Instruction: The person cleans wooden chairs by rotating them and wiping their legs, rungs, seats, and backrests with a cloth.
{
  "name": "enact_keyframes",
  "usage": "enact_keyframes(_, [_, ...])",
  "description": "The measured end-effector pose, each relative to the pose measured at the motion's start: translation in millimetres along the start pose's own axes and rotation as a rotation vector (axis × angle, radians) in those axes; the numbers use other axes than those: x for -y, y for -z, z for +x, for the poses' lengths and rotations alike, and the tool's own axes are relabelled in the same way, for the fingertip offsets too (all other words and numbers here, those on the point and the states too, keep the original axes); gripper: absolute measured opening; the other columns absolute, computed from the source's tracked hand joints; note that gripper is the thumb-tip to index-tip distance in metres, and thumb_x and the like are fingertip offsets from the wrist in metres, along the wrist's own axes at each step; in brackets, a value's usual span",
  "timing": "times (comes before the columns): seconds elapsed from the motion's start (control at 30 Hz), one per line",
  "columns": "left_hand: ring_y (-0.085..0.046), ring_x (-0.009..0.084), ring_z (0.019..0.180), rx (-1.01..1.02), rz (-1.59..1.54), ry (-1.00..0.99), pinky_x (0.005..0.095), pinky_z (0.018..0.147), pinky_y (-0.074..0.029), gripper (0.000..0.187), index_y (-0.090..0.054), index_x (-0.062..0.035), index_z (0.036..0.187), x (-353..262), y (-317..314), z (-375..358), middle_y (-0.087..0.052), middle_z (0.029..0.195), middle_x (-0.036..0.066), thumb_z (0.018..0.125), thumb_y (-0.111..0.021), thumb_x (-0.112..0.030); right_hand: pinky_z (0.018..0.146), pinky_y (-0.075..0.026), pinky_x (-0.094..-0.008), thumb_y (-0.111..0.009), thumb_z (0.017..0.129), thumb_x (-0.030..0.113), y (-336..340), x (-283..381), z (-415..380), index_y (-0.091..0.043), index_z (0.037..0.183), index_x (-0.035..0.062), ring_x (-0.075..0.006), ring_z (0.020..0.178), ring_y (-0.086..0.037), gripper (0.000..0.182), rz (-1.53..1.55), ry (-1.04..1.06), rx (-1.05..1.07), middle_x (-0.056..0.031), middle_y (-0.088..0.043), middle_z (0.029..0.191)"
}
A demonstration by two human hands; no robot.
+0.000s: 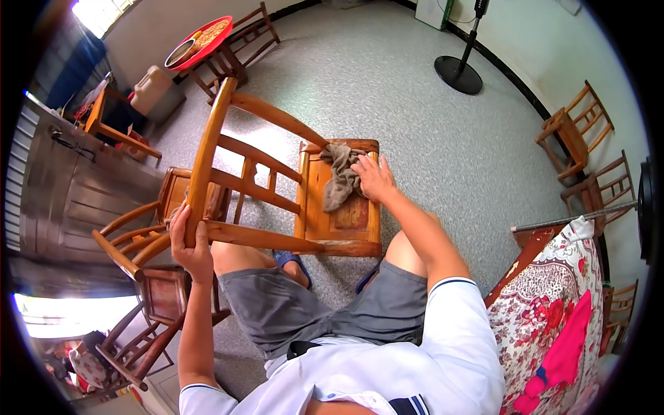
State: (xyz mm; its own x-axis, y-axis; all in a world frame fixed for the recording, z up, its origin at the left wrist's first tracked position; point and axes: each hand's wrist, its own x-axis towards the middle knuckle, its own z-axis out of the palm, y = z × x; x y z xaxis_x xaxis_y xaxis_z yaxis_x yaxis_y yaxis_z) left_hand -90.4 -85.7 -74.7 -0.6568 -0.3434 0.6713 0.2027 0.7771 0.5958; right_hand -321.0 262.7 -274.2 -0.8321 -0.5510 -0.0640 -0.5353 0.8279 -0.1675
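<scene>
A wooden chair (277,238) stands between my knees, its slatted back toward my left side and its seat (319,228) in front of me. My left hand (191,243) is closed round the near corner of the chair back's top rail. On the seat lies a crumpled grey-brown rag (340,181). My right hand (375,178) presses on the rag's right side, fingers bent over it. The seat panel has a darker reddish patch near its front edge.
More wooden chairs (135,238) stand close on my left. A bed or table with a flowered cover (539,290) is at my right. Farther off are a fan stand (458,75), a red tray (225,24) of food, a plastic jug (153,90) and chairs (574,138) along the right wall.
</scene>
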Motion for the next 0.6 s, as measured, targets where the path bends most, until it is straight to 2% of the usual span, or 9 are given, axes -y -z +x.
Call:
enact_keyframes(0.1, [-0.059,0.0226,0.116,-0.002,-0.004,0.012,0.0333,0.102,-0.046,0.034,-0.062,0.0002,0.122,-3.6,-2.5,0.2,-0.06,0.128,0.014,0.088,-0.058,0.006,0.12,-0.011,-0.051,-0.05,0.09,0.012,-11.1,15.8,2.3,-0.042,0.143,0.0216,-0.026,0.149,-0.018,0.055,0.065,-0.115,-0.024,-0.0097,-0.029,0.157])
enact_keyframes(0.13, [-0.059,0.0228,0.117,-0.009,-0.016,0.023,0.0335,0.103,-0.045,0.034,-0.062,0.0002,0.122,-4.1,-2.6,0.2,-0.061,0.128,0.014,0.089,-0.059,0.005,0.117,-0.019,-0.0495,-0.05,0.088,0.013,-10.2,22.0,-1.1,-0.048,0.138,0.0169,-0.0317,0.143,-0.029,0.05,0.021,-0.087,-0.135,-0.0155,-0.036,0.152])
enact_keyframes(0.17, [-0.059,0.0228,0.117,-0.005,-0.014,0.027,0.0335,0.103,-0.045,0.034,-0.062,0.0002,0.122,-3.6,-1.5,-0.2,-0.061,0.128,0.014,0.089,-0.059,0.005,0.117,-0.019,-0.0495,-0.05,0.088,0.013,-8.3,25.1,-6.2,-0.048,0.138,0.0169,-0.0317,0.143,-0.029,0.05,0.023,-0.087,-0.129,-0.0155,-0.036,0.152])
enact_keyframes(0.23, [-0.059,0.0231,0.116,-0.007,0.025,0.006,0.0334,0.102,-0.046,0.033,-0.063,-0.0006,0.122,-1.6,-1.1,-0.2,-0.061,0.127,0.014,0.089,-0.06,0.004,0.113,-0.025,-0.0479,-0.053,0.086,0.013,3.7,28.4,-19.5,-0.053,0.132,0.014,-0.0344,0.132,-0.041,0.047,-0.185,0.073,-0.02,-0.0198,-0.048,0.139])
enact_keyframes(0.27, [-0.059,0.0231,0.116,-0.007,0.021,0.012,0.0334,0.102,-0.046,0.033,-0.063,-0.0006,0.122,-2.1,-1.6,-0.3,-0.061,0.127,0.014,0.089,-0.06,0.004,0.106,-0.032,-0.0459,-0.055,0.085,0.014,8.1,32.6,-33.7,-0.059,0.121,0.0101,-0.0337,0.116,-0.051,0.036,-0.203,0.187,-0.081,-0.0201,-0.059,0.115])
enact_keyframes(0.37, [-0.056,0.0279,0.121,-0.03,-0.035,0.081,0.0377,0.106,-0.041,0.034,-0.063,0.001,0.119,-6.0,-3.2,-1.7,-0.062,0.126,0.016,0.085,-0.062,0.006,0.079,-0.04,-0.0428,-0.053,0.086,0.019,-7.4,55.2,-79.8,-0.063,0.096,0.0098,-0.0289,0.09,-0.059,0.017,-0.272,0.294,-0.105,-0.0141,-0.065,0.088])
enact_keyframes(0.4, [-0.056,0.0279,0.121,-0.031,-0.038,0.084,0.0376,0.106,-0.041,0.034,-0.063,0.001,0.119,-5.3,-2.8,-1.8,-0.062,0.126,0.016,0.086,-0.062,0.006,0.077,-0.041,-0.043,-0.055,0.085,0.019,-8.2,67.3,-96.8,-0.062,0.095,0.0089,-0.0284,0.088,-0.059,0.016,-0.229,0.29,-0.038,-0.0142,-0.065,0.087])
enact_keyframes(0.53, [-0.058,0.0256,0.119,-0.024,-0.03,0.073,0.0354,0.104,-0.045,0.033,-0.063,-0.0013,0.121,-5.5,-1.8,-1.1,-0.062,0.127,0.014,0.089,-0.062,0.002,0.086,-0.041,-0.0438,-0.06,0.087,0.035,13.1,96.5,-141.4,-0.061,0.113,0.0011,-0.032,0.097,-0.054,0.042,-0.13,0.253,0.084,-0.0183,-0.061,0.094])
enact_keyframes(0.6, [-0.06,0.0228,0.116,-0.019,-0.024,0.047,0.0331,0.101,-0.048,0.032,-0.063,-0.0031,0.123,-3.5,-1.8,-1.4,-0.062,0.128,0.013,0.091,-0.062,0.0,0.102,-0.034,-0.0506,-0.06,0.088,0.045,7.5,93.0,-140.2,-0.055,0.128,-0.0006,-0.0383,0.109,-0.05,0.061,-0.078,0.268,0.07,-0.0254,-0.058,0.108])
